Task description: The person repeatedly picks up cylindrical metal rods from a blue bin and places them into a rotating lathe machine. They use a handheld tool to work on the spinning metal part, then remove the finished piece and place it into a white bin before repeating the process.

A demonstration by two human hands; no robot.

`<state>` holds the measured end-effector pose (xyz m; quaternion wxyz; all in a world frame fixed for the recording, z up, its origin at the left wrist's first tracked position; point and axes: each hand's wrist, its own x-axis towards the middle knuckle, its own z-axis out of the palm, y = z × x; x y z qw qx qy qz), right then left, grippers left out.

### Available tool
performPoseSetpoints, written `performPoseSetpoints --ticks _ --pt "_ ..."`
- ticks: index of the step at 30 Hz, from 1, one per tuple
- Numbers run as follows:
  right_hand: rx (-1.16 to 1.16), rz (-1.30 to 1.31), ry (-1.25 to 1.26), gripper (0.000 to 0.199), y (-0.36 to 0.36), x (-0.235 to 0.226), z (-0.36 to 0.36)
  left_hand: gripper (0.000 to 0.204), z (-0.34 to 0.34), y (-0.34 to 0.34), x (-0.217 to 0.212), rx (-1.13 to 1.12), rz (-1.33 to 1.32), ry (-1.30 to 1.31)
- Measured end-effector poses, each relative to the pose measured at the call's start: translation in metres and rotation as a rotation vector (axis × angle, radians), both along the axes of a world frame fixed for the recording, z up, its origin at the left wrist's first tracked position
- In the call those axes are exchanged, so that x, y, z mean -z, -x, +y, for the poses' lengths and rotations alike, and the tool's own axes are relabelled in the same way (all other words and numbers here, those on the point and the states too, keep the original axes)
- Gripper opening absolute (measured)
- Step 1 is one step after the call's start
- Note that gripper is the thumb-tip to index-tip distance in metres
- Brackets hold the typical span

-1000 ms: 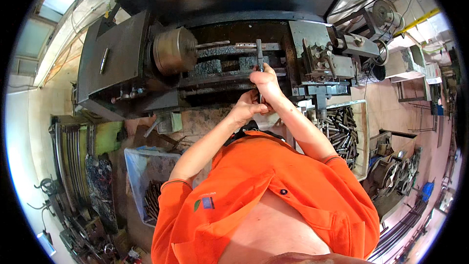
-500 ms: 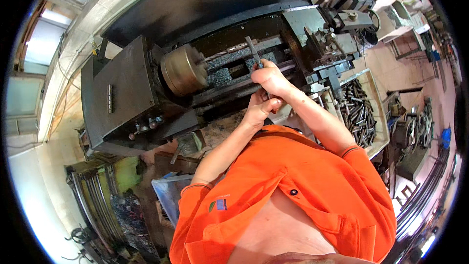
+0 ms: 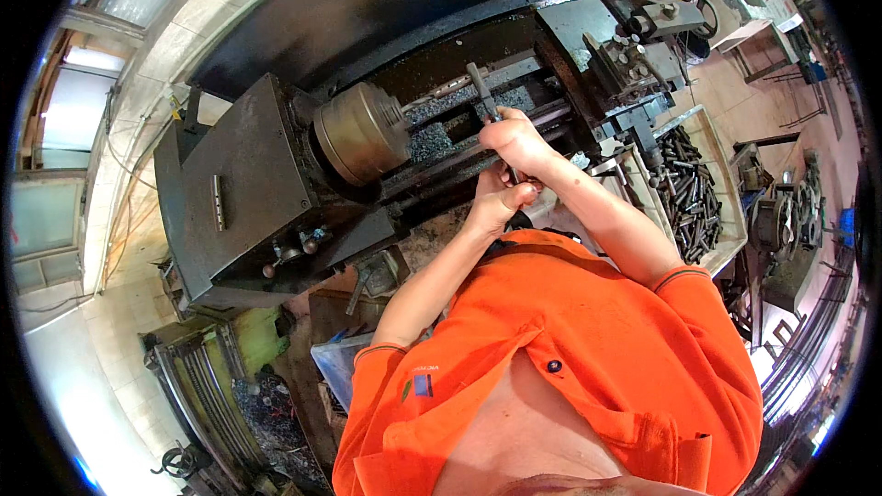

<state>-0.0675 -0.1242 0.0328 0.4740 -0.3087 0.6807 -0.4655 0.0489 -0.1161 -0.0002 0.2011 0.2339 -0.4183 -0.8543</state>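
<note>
My right hand (image 3: 514, 141) is closed round a long, narrow grey metal bar (image 3: 482, 92), whose far end sticks out over the bed of a lathe. Just below it, my left hand (image 3: 497, 203) is closed on the bar's near part, with the thumb pressed along it. My fingers hide the middle of the bar, and I cannot tell its exact kind. To the left of the bar is the lathe's round brass-coloured chuck (image 3: 358, 134), apart from both hands. Metal chips (image 3: 430, 140) lie on the bed below the bar's far end.
The dark headstock (image 3: 243, 188) with small levers stands at the left. The carriage and tool post (image 3: 625, 64) are at the right. A tray of dark metal pieces (image 3: 689, 193) stands beside my right arm. Long metal rods (image 3: 207, 395) lie at the lower left.
The view has shifted slightly, so the lathe appears a little further right. Both hands keep hold of the bar, its far end tilted slightly differently. The chuck looks less blurred.
</note>
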Motion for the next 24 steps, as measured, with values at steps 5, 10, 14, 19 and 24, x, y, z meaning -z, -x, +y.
performPoseSetpoints --ticks 5,10,14,19,24 --pt "0.025 0.006 -0.047 0.028 -0.025 -0.004 -0.013 0.041 -0.003 -0.02 0.0 -0.098 -0.016 -0.077" --pt "0.023 -0.078 -0.066 0.025 -0.017 -0.007 -0.005 0.043 0.003 -0.012 0.001 -0.123 0.0 -0.039" --pt "-0.019 0.016 0.005 0.027 -0.004 0.008 -0.004 0.04 0.001 -0.006 0.011 -0.05 0.028 0.013" --pt "-0.063 -0.026 -0.036 0.028 -0.023 -0.002 -0.012 0.042 -0.003 -0.023 0.006 -0.094 -0.097 0.039" --pt "-0.019 -0.079 -0.087 0.027 -0.005 -0.001 -0.007 0.041 0.004 -0.003 0.009 -0.081 -0.032 0.041"
